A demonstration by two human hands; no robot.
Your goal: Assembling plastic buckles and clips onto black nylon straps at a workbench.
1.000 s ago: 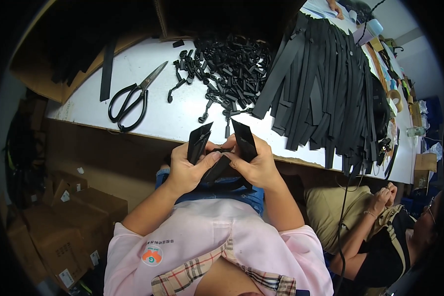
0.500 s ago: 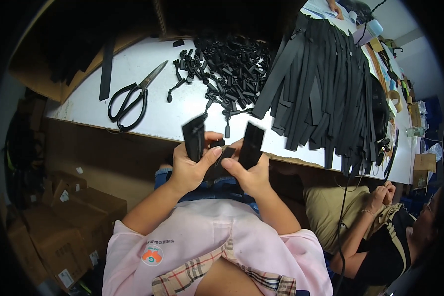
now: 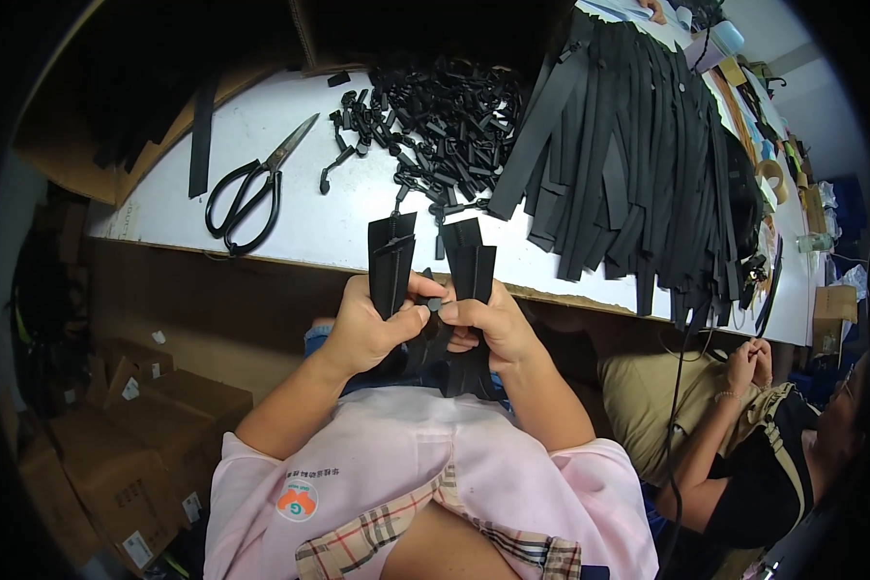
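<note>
Currently, at the near edge of the white table point(image 3: 329, 222), the right-hand black strips point(image 3: 470, 263) stand closer to the left-hand black strips point(image 3: 391, 266) than half a second ago. Both sets' long axes run away from the body, free ends toward the table. Left hand point(image 3: 361, 331) and right hand point(image 3: 506, 333) each grip one set, thumbs at a small black piece point(image 3: 434, 304).

The left arm point(image 3: 295, 406) is slanting up and in, and the right arm point(image 3: 551, 401) is slanting in from the other side. The left hand point(image 3: 375, 327) and the right hand point(image 3: 498, 324) are staying close together, both gripping. The left thumb point(image 3: 406, 324) and the right thumb point(image 3: 462, 312) are pointing at each other.
</note>
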